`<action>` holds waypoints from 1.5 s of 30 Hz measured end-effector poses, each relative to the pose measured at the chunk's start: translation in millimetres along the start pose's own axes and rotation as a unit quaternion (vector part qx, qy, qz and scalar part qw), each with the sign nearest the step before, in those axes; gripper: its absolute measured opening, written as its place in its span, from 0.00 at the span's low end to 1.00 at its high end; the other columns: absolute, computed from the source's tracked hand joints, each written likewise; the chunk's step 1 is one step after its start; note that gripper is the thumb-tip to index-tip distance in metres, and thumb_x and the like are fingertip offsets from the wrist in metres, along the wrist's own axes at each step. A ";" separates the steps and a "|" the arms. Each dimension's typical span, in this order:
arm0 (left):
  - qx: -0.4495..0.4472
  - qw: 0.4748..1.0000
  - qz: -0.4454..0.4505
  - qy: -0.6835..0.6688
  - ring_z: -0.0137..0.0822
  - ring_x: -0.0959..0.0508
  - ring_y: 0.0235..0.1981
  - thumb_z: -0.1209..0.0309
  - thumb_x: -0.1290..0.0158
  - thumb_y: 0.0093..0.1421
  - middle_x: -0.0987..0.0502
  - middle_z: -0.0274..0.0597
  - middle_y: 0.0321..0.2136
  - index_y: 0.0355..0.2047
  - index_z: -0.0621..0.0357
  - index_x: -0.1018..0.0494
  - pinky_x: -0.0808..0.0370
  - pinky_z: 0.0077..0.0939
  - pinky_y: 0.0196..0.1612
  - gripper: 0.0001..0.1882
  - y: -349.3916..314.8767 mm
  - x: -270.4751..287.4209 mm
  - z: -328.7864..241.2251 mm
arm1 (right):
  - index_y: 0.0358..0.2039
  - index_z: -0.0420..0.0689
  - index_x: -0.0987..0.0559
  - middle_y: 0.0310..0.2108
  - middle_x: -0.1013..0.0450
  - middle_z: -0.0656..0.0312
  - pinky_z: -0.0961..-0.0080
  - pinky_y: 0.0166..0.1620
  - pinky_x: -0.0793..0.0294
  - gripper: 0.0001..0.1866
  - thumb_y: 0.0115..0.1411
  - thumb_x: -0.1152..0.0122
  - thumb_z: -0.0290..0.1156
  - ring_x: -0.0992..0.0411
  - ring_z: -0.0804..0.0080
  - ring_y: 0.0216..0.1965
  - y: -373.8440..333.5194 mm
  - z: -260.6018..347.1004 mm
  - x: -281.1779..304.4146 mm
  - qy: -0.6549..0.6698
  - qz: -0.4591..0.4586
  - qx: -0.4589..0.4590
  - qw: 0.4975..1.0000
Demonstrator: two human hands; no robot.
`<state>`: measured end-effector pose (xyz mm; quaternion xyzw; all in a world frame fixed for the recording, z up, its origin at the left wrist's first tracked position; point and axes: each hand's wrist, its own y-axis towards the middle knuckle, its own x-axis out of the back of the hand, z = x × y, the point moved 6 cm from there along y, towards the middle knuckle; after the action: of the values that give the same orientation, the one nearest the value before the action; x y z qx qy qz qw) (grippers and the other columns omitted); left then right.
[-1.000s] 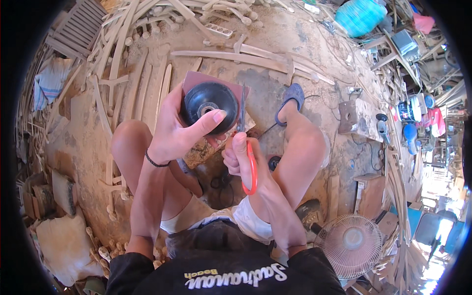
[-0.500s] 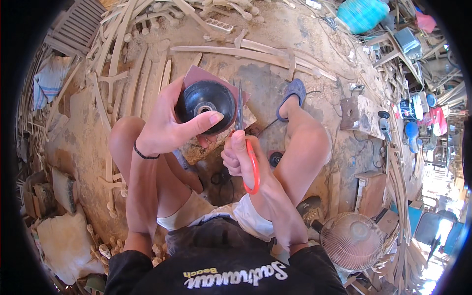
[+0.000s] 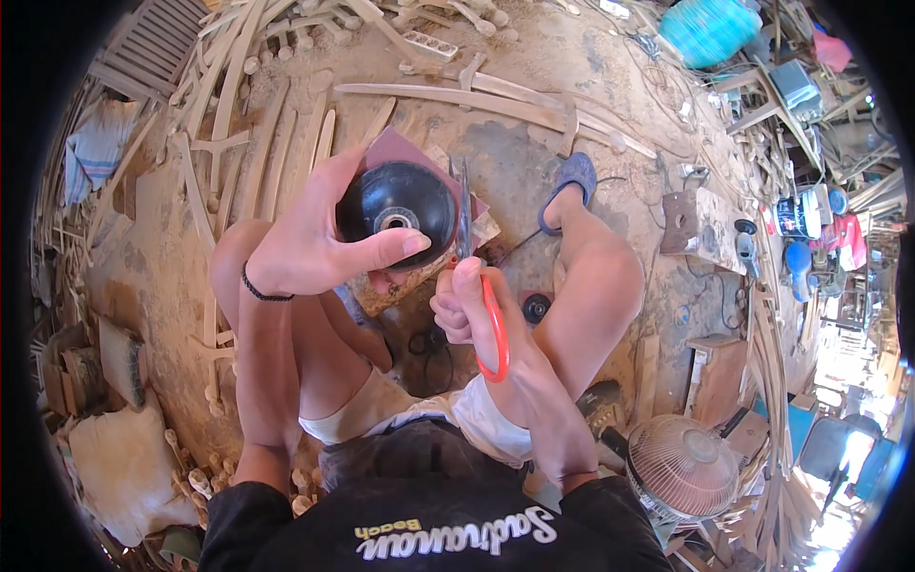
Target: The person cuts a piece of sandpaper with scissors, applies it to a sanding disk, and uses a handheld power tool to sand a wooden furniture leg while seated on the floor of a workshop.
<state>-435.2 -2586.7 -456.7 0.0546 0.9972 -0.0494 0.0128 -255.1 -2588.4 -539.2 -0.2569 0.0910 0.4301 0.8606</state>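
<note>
My left hand [image 3: 310, 224] grips a round black sanding pad [image 3: 398, 195] with a metal-rimmed hole in its middle. Its thumb presses on the pad's face, while the other fingers are mostly hidden underneath. Behind the pad lies a reddish-brown sheet of sandpaper [image 3: 389, 147], pinched against it, with corners sticking out past the rim. A pair of scissors with a red-orange handle [image 3: 496, 329] is in my right hand [image 3: 465, 303], thumb on top and fingers curled. The scissor blades [image 3: 464, 210] point away from me along the right edge of pad and sandpaper.
Below my hands stands a wooden block [image 3: 381, 296]. Sword-shaped wooden pieces [image 3: 457, 98] and long strips lie across the floor ahead and to the left. A fan [image 3: 683, 465] stands at my lower right. Another black pad [image 3: 536, 307] rests by my right leg.
The scissor blades have come slightly left, closer against the pad and over the sandpaper's edge. The pad and sheet have shifted a little in my left hand's grip.
</note>
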 end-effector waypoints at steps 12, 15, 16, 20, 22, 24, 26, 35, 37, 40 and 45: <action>0.040 0.997 0.063 0.004 0.25 0.20 0.24 0.70 0.33 0.63 0.20 0.39 0.31 0.52 0.67 0.30 0.21 0.21 0.24 0.23 -3.0 5.8 -2.8 | 0.21 0.52 0.43 0.21 0.51 0.76 0.81 0.22 0.58 0.37 0.70 0.58 0.73 0.53 0.87 0.19 0.2 -11.4 -2.6 -0.004 0.017 -0.045 0.999; 0.061 0.996 0.058 0.015 0.26 0.18 0.25 0.70 0.33 0.63 0.19 0.41 0.31 0.53 0.68 0.31 0.20 0.22 0.24 0.24 -5.2 6.9 -2.2 | 0.22 0.52 0.43 0.21 0.52 0.77 0.81 0.22 0.58 0.36 0.70 0.57 0.72 0.53 0.87 0.19 1.4 -7.4 -6.6 0.014 0.024 -0.005 1.000; 0.074 0.995 0.057 0.024 0.27 0.18 0.25 0.70 0.33 0.63 0.19 0.41 0.31 0.53 0.69 0.31 0.20 0.22 0.24 0.24 -7.0 7.2 -1.3 | 0.22 0.52 0.43 0.20 0.52 0.76 0.81 0.22 0.58 0.36 0.70 0.56 0.72 0.53 0.87 0.19 1.9 -6.6 -6.9 0.013 0.020 0.003 1.000; 0.114 0.991 0.059 0.038 0.28 0.17 0.26 0.71 0.32 0.62 0.19 0.42 0.32 0.53 0.69 0.31 0.18 0.24 0.24 0.25 -9.7 10.1 2.3 | 0.23 0.52 0.42 0.21 0.51 0.76 0.81 0.22 0.58 0.36 0.69 0.56 0.73 0.53 0.87 0.20 2.5 -10.2 -8.3 0.005 0.020 -0.016 1.000; 0.110 0.991 0.064 0.048 0.28 0.17 0.26 0.71 0.32 0.61 0.19 0.42 0.32 0.52 0.70 0.31 0.18 0.24 0.24 0.25 -9.6 11.9 1.4 | 0.23 0.52 0.42 0.21 0.51 0.76 0.81 0.23 0.57 0.36 0.68 0.56 0.74 0.53 0.87 0.21 0.9 -13.8 -6.7 0.013 0.024 -0.047 0.999; 0.112 0.990 0.068 0.044 0.28 0.17 0.25 0.71 0.32 0.61 0.19 0.42 0.32 0.52 0.69 0.31 0.17 0.24 0.24 0.25 -8.5 13.1 1.6 | 0.23 0.52 0.42 0.22 0.50 0.76 0.82 0.24 0.57 0.36 0.68 0.57 0.74 0.52 0.87 0.21 -0.9 -13.5 -6.7 0.013 0.047 -0.050 0.998; 0.113 0.990 0.074 0.032 0.28 0.17 0.25 0.71 0.32 0.61 0.19 0.42 0.32 0.52 0.69 0.31 0.18 0.24 0.24 0.25 -7.6 13.3 1.5 | 0.23 0.52 0.42 0.22 0.50 0.76 0.82 0.24 0.57 0.36 0.69 0.57 0.73 0.52 0.87 0.21 -0.5 -14.6 -5.6 0.030 0.050 -0.058 0.997; 0.118 0.988 0.091 0.046 0.27 0.18 0.24 0.72 0.32 0.61 0.19 0.41 0.33 0.53 0.66 0.31 0.19 0.22 0.23 0.25 -11.3 15.4 -1.1 | 0.23 0.51 0.40 0.21 0.50 0.76 0.81 0.23 0.59 0.35 0.71 0.57 0.71 0.53 0.87 0.20 1.9 -17.5 -9.7 0.021 0.045 -0.035 0.998; 0.112 0.988 0.096 0.045 0.27 0.18 0.24 0.72 0.32 0.61 0.19 0.41 0.33 0.54 0.66 0.32 0.19 0.23 0.23 0.26 -10.2 16.5 -2.5 | 0.24 0.51 0.40 0.21 0.50 0.76 0.81 0.23 0.58 0.35 0.71 0.56 0.70 0.53 0.87 0.20 0.6 -17.6 -7.2 0.019 0.049 -0.044 0.998; 0.102 0.990 0.096 0.034 0.27 0.18 0.24 0.73 0.32 0.60 0.19 0.41 0.33 0.55 0.66 0.32 0.19 0.22 0.23 0.27 -10.9 15.0 -5.4 | 0.24 0.50 0.39 0.21 0.51 0.76 0.81 0.23 0.58 0.34 0.71 0.55 0.69 0.53 0.87 0.20 0.5 -16.9 -6.6 0.017 0.057 -0.029 0.998; 0.122 0.984 0.116 0.054 0.25 0.19 0.24 0.73 0.31 0.59 0.19 0.41 0.34 0.58 0.67 0.34 0.19 0.21 0.24 0.31 -15.5 13.9 -9.2 | 0.24 0.50 0.38 0.21 0.50 0.77 0.82 0.22 0.57 0.34 0.71 0.52 0.69 0.52 0.88 0.20 3.8 -20.4 -12.2 -0.012 0.055 0.026 0.998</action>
<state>-450.9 -2599.7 -446.5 0.1734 0.9699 -0.1655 -0.0425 -264.3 -2605.5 -553.3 -0.2238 0.1055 0.4774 0.8431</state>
